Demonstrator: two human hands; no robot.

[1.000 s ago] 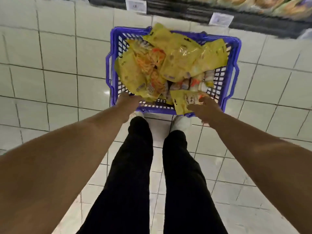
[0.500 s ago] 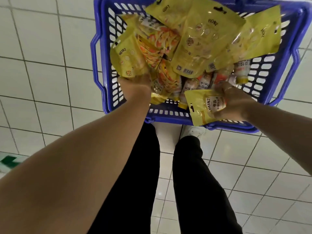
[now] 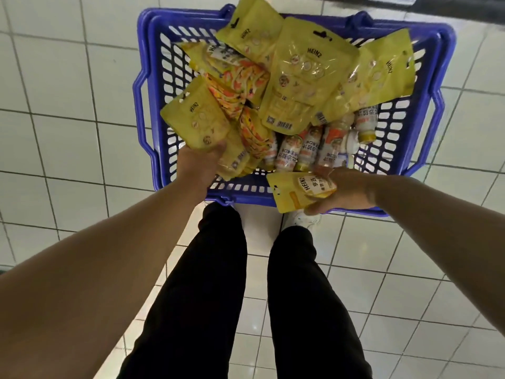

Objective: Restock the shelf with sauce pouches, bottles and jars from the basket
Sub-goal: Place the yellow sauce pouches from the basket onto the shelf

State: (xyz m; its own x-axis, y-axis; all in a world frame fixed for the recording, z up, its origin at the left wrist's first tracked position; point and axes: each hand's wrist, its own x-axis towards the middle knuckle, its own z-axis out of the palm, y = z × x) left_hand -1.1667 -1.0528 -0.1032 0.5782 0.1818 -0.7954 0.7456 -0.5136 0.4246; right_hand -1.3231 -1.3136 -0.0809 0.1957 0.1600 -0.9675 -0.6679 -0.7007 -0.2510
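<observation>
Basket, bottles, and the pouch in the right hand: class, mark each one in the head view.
Basket [image 3: 149, 86], head view, on its blue left wall.
Bottles [image 3: 308, 147], head view, on the label of a middle bottle.
Pouch [image 3: 296, 191], head view, on its yellow front, beside the right hand [image 3: 345, 190].

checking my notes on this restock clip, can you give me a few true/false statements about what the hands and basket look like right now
1. The right hand holds a yellow pouch. True.
2. The basket is red. False: it is blue.
3. The left hand is empty and clear of the basket. False: it grips a pouch inside the basket.
4. Bottles lie in the basket under the pouches. True.
5. The basket sits on a table. False: it sits on the tiled floor.
</observation>
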